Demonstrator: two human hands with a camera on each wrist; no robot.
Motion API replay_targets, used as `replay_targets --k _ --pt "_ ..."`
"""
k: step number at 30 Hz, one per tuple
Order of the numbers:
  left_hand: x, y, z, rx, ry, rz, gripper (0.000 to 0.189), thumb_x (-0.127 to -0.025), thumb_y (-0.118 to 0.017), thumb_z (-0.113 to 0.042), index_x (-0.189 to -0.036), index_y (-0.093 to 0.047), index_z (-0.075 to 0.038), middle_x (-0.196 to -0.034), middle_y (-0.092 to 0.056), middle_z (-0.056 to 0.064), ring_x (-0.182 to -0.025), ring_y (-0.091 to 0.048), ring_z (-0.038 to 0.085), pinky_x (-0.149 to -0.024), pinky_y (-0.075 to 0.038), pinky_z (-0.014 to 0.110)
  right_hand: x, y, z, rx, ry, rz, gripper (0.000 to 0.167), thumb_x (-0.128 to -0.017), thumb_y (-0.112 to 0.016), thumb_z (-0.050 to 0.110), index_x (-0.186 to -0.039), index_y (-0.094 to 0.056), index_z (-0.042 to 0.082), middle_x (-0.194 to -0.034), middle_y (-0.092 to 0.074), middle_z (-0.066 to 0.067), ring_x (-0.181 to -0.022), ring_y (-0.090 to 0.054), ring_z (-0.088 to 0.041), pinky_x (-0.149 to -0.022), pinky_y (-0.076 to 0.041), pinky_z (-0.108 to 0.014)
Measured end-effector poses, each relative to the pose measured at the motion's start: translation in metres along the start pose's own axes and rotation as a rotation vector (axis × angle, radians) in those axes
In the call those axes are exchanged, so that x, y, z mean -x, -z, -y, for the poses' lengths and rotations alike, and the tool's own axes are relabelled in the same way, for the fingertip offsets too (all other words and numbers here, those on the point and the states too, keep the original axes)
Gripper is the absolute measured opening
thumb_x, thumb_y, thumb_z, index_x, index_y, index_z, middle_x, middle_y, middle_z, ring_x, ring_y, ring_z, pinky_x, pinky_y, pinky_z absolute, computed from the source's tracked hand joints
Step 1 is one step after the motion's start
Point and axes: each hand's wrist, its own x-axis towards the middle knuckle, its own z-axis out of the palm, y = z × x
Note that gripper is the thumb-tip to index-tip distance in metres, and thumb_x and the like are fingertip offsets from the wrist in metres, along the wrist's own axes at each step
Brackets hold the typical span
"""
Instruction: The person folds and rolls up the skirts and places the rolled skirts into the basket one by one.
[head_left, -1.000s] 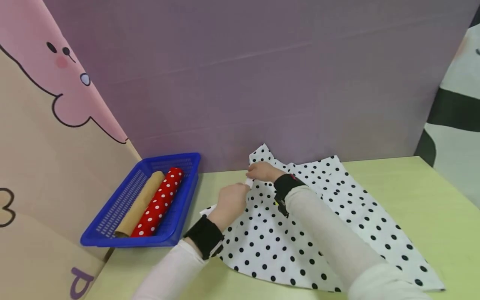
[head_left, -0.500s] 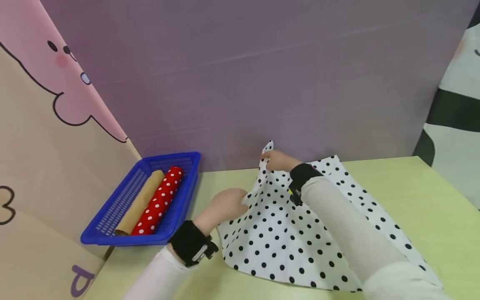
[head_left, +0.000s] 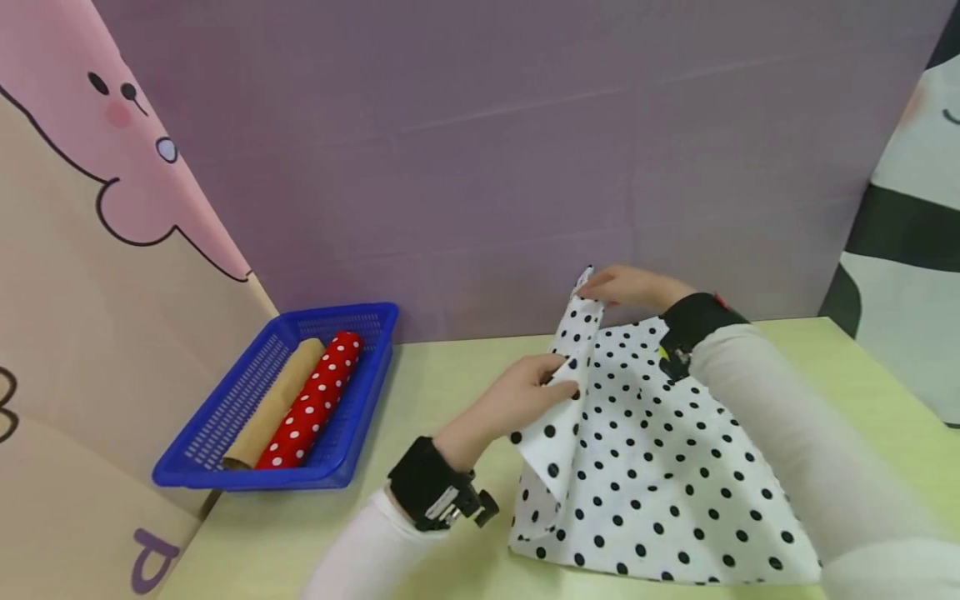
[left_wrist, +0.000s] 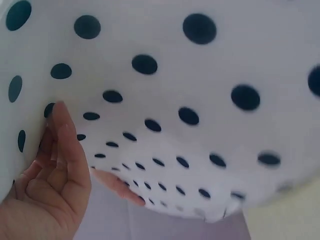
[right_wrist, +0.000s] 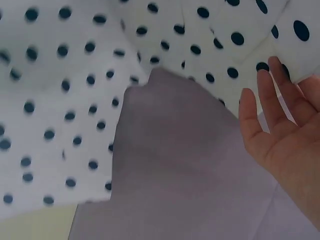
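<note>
A white sheet with black polka dots (head_left: 652, 467), paper or cloth I cannot tell, lies partly on the table with its left side lifted and folding over to the right. My left hand (head_left: 517, 396) holds the raised left edge between thumb and fingers. In the left wrist view, the fingers (left_wrist: 62, 145) of that hand lie against the sheet's inner side. At the far end, my right hand (head_left: 630, 286) pinches the raised corner of the sheet. The right wrist view shows its other fingers (right_wrist: 272, 105) spread beside the dotted sheet (right_wrist: 65, 110).
At the left of the pale yellow table (head_left: 450, 367) stands a blue plastic basket (head_left: 345, 467). Inside lie a tan roll (head_left: 277, 404) and a red roll with white dots (head_left: 311, 404). A purple-grey wall (head_left: 450, 167) rises behind the table, with printed panels on both sides.
Both hands have moved right, bringing the sheet's left edge up and over. The right hand has also risen towards the back wall. The basket and rolls have stayed put.
</note>
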Motion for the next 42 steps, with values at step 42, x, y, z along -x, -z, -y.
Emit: replay_targets --k 42 --pt "-0.010 -0.039 0.084 -0.365 0.439 0.234 0.025 -0.089 -0.062 -0.020 -0.068 -0.051 -0.012 -0.061 -0.041 -0.002 -0.050 -0.037 0.011 -0.048 -0.032 0.024 0.011 -0.064 -0.112 -0.216 -0.264 0.080 0.033 -0.093 -0.057 0.024 -0.102 -0.056 -0.007 -0.093 -0.061 -0.012 -0.084 -0.059 -0.019 -0.073 -0.053 -0.029"
